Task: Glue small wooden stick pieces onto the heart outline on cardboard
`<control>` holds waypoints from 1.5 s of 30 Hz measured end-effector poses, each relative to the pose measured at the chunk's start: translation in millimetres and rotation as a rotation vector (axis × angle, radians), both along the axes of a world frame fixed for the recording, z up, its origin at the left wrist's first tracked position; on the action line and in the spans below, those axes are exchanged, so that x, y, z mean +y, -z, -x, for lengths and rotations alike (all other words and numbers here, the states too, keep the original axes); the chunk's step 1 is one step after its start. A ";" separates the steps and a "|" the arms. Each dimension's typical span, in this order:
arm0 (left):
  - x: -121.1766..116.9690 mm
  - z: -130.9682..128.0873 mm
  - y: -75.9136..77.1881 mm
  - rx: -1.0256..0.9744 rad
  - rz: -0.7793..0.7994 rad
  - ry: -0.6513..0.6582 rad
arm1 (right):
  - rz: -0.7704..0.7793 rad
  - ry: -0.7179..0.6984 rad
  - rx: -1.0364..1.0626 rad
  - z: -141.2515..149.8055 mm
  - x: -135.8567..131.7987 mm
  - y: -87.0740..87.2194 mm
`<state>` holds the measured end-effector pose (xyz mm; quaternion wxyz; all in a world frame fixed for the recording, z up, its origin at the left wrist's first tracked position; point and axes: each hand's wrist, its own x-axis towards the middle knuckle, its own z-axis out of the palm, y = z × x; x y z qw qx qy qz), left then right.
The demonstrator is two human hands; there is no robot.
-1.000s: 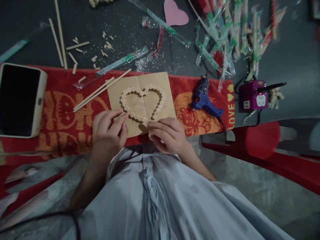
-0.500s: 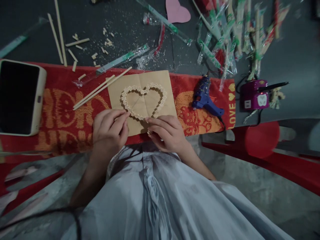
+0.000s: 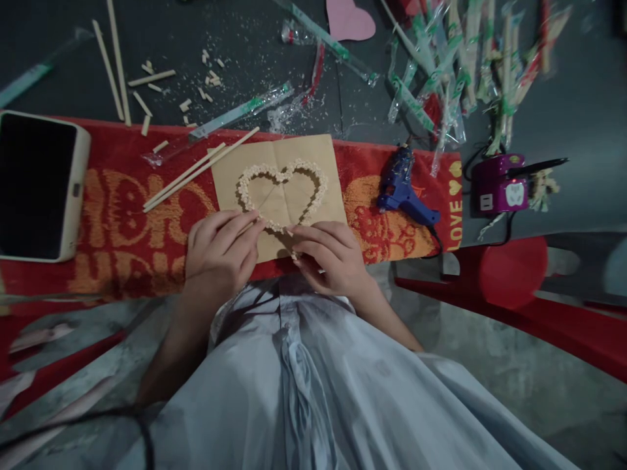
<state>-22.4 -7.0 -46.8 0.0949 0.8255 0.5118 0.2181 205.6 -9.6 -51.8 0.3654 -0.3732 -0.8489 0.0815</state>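
Heart outline point(image 3: 262, 170): pale, knobbly, hollow, on creased tan card point(image 3: 313, 147), mid red towel point(image 3: 360, 160), near edge of dark table point(image 3: 161, 32). Left hand point(image 3: 220, 251): fingers bunched at heart's left side, can't tell if pinching. Right hand point(image 3: 333, 258): fingers pinch small pale piece point(image 3: 294, 255). Grey floor point(image 3: 519, 398).

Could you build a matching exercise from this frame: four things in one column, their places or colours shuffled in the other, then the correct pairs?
1. Heart outline of pale pieces
2. Hot glue gun
3. Smartphone
4. Pink heart cutout

A. At the left end of the red towel
B. On the dark tabletop, off the towel
C. Blue, right of the brown paper
D. On the brown paper

Pairs: 1-D, 2-C, 3-A, 4-B
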 end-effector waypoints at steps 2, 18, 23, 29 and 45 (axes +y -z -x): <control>0.0 -0.5 -0.8 0.002 0.004 -0.003 | 0.018 0.037 0.035 -3.8 2.0 -3.8; 2.1 -14.8 -10.1 -0.043 -0.104 0.020 | 0.061 0.112 0.007 -13.9 10.2 -2.3; 8.2 -22.3 -9.0 -0.047 -0.098 0.038 | 0.051 0.106 -0.038 -14.7 8.4 -5.8; 11.1 -24.1 -1.4 -0.084 -0.078 0.037 | 0.074 0.104 -0.073 -15.8 5.6 -5.7; 11.4 -21.7 2.7 -0.078 -0.128 0.050 | 0.071 0.114 -0.090 -13.7 6.2 -6.0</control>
